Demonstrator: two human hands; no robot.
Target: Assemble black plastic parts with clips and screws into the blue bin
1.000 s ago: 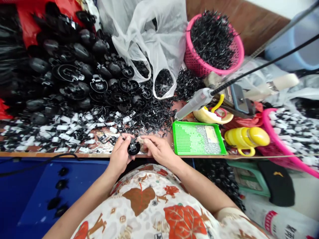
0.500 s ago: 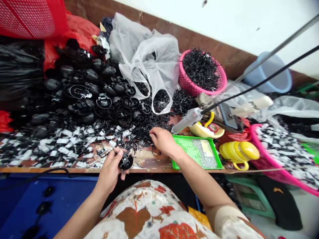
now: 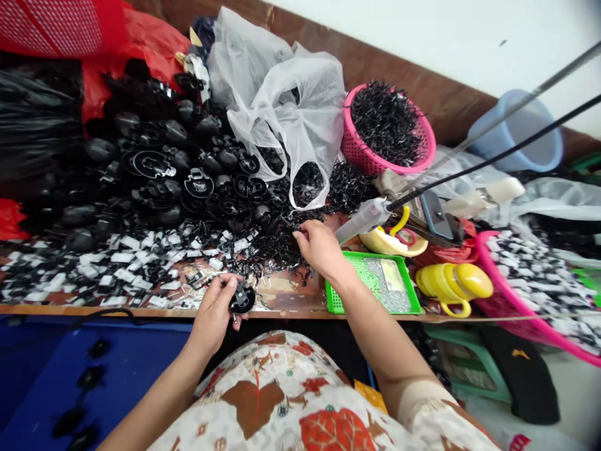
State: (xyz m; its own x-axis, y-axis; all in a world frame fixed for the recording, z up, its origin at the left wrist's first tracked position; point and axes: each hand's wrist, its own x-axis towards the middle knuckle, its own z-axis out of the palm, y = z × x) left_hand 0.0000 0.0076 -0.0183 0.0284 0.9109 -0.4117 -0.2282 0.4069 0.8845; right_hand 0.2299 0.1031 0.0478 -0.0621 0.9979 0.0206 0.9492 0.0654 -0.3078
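My left hand (image 3: 216, 310) is closed around a small round black plastic part (image 3: 243, 299) at the table's front edge. My right hand (image 3: 318, 246) reaches forward into a heap of small black clips (image 3: 282, 241), its fingers pinched among them; I cannot make out what they grip. A big pile of round black housings (image 3: 178, 169) lies behind, and white-and-black pieces (image 3: 126, 263) are strewn to the left.
A green tray (image 3: 375, 282) sits by my right wrist. A glue-gun-like tool (image 3: 364, 219) hangs on cables above it. A pink basket of black clips (image 3: 387, 128), a clear plastic bag (image 3: 286, 106), a yellow mug (image 3: 453, 282) and a pink bin (image 3: 535, 282) crowd the right.
My right hand left the black part and moved forward into the clip heap. My left hand kept the part and stayed near the table edge. The view tilted up.
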